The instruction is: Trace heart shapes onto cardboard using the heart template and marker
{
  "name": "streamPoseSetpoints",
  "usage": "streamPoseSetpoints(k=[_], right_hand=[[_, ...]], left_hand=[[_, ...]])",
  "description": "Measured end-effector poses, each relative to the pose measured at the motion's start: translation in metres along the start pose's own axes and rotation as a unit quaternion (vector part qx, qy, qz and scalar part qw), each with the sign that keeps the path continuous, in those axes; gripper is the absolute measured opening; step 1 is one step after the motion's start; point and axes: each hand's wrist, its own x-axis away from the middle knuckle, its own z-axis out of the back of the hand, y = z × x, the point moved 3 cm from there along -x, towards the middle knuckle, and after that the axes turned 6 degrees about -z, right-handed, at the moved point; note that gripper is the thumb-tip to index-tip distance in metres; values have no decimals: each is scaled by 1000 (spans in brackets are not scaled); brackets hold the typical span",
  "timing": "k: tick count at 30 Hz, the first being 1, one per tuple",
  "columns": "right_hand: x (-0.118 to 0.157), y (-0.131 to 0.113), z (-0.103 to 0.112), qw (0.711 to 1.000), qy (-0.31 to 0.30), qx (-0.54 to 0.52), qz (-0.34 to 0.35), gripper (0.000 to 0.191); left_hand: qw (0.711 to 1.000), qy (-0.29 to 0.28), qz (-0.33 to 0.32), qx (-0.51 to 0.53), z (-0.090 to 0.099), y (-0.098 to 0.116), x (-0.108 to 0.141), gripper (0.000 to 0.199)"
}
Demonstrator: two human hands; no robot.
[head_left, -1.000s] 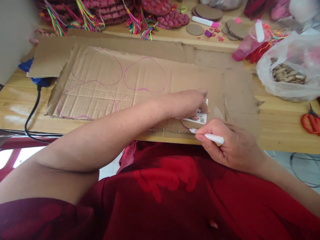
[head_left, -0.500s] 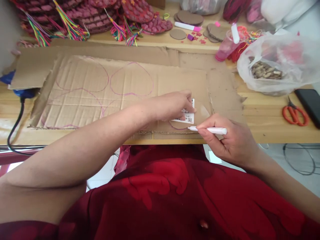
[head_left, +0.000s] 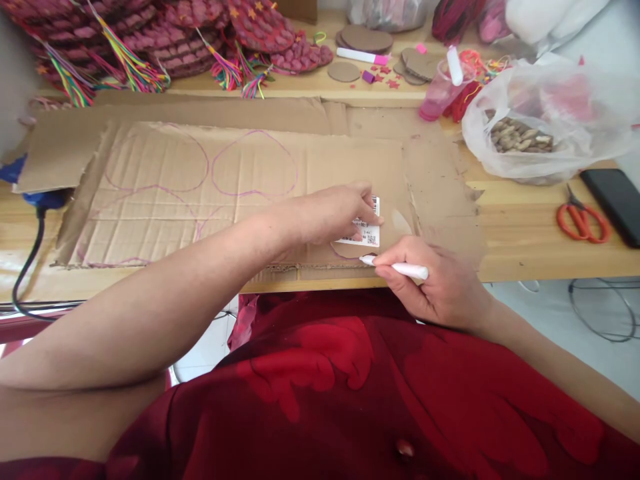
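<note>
One wooden table (head_left: 530, 257), running left to right across the scene; everything below lies on it.

One large cardboard sheet (head_left: 350, 160), near left to centre, over further cardboard. It bears several rounded purple outlines (head_left: 297, 175), two of them whole on its far part.

Several pink, bumpy pieces (head_left: 173, 57), heaped far left, with multicoloured tassels (head_left: 131, 63) hanging from them.

One clear plastic bag (head_left: 595, 150), right, its mouth open on small brown pieces (head_left: 520, 137).

Two bare hands, both over the near centre. Left hand (head_left: 347, 212): released, grasping nothing that shows, fingers bent down onto a printed label. Right hand (head_left: 437, 283): closed, a white pen pinched between thumb and fingers, its tip touching the cardboard at a curved purple line.

One black phone (head_left: 616, 203), right, just beside orange-handled scissors (head_left: 583, 223).

One pink cup (head_left: 437, 100), far right of centre, tilted.

Several cardboard discs (head_left: 344, 71), far centre, some overlapping.

One white marker (head_left: 361, 56) with a pink end, among the discs.

One white pen (head_left: 411, 270), slanting from tip at left to butt at right.

One white printed label (head_left: 370, 235), partly hidden under the left hand.

One purple cap (head_left: 369, 77), beside small red stars (head_left: 393, 84).
</note>
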Motion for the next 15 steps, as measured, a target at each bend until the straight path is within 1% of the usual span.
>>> streamPoseSetpoints(k=[5, 9, 15], right_hand=[[1, 2, 5, 999, 24, 22, -18, 11], [2, 1, 5, 999, 20, 39, -23, 11], [4, 0, 7, 998, 21, 46, -42, 10]], left_hand=[[1000, 8, -18, -20, -2, -1, -1, 38], [999, 12, -26, -24, -2, -2, 0, 34], [999, -8, -32, -34, -1, 1, 5, 38]])
